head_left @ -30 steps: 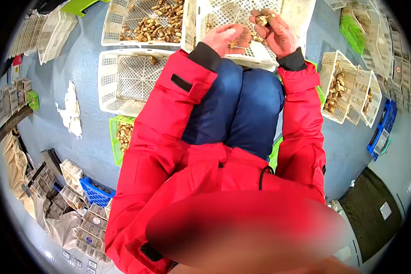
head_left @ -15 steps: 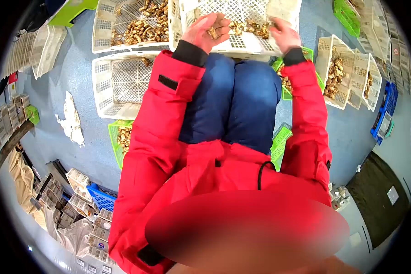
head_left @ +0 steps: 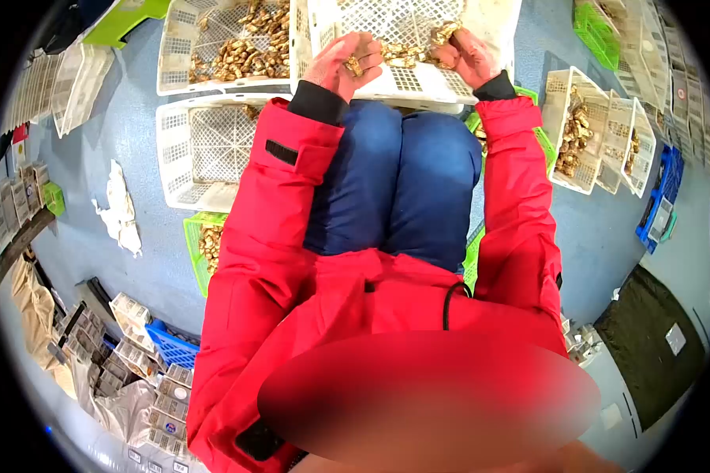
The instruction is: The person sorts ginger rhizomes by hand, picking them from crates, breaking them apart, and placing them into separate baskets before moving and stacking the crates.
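Observation:
In front of my knees stands a white plastic crate (head_left: 418, 85) with a mesh bottom. Several brown, knobbly pieces (head_left: 402, 55) lie in it between my hands. My left hand (head_left: 345, 66) is palm up over the crate's left part, with one small brown piece (head_left: 354, 66) resting on its curled fingers. At the crate's right side, my right hand (head_left: 469, 57) has its fingers bent around a larger brown piece (head_left: 446, 32). What lies beneath the right fingers is partly hidden.
A white crate of brown pieces (head_left: 241, 81) is at the upper left, another white crate (head_left: 221, 146) below it. Green crates (head_left: 195, 256) flank my legs. More white crates (head_left: 566, 126) stand at the right. A white cloth (head_left: 119, 209) lies on the floor.
My right hand has gone down among the pieces and come up with one. My left hand has moved left and turned palm up, a small piece on it. The view has shifted slightly.

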Action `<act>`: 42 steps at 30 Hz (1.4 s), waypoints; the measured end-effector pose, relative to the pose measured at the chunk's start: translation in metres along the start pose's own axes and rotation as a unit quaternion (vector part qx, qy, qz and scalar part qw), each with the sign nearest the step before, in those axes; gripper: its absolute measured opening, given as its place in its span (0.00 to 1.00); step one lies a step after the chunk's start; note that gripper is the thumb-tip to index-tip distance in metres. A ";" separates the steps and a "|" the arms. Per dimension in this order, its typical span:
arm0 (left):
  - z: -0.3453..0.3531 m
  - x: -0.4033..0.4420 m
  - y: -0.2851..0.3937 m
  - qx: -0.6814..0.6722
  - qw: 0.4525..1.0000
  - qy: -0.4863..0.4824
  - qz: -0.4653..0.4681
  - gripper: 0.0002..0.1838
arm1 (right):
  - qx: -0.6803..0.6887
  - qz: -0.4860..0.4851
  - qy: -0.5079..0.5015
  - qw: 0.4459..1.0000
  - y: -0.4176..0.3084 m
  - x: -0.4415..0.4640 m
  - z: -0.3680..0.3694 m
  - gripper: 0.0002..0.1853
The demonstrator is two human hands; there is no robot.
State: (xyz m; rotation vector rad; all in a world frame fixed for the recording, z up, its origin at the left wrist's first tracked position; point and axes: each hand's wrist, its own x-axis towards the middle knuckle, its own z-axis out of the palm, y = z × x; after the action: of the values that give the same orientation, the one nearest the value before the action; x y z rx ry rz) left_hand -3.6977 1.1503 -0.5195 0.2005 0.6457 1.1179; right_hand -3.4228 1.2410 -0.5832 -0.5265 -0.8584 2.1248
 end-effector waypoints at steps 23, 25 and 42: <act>-0.030 -0.011 0.003 -0.044 0.998 -0.030 0.024 0.16 | -0.827 0.228 0.040 0.513 0.063 0.056 -0.003 0.25; -0.031 -0.008 0.002 -0.025 0.999 -0.035 0.025 0.15 | -0.859 0.207 0.027 0.467 0.083 0.053 -0.018 0.25; -0.012 -0.006 0.020 0.423 0.896 0.126 0.047 0.13 | -0.481 -0.069 0.027 0.874 0.032 0.073 0.061 0.14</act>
State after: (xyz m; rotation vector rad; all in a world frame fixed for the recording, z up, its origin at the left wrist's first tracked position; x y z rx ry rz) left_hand -3.7222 1.1518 -0.5178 0.8500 1.3509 0.8951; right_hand -3.5206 1.2583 -0.5706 -0.9665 -1.8524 1.4156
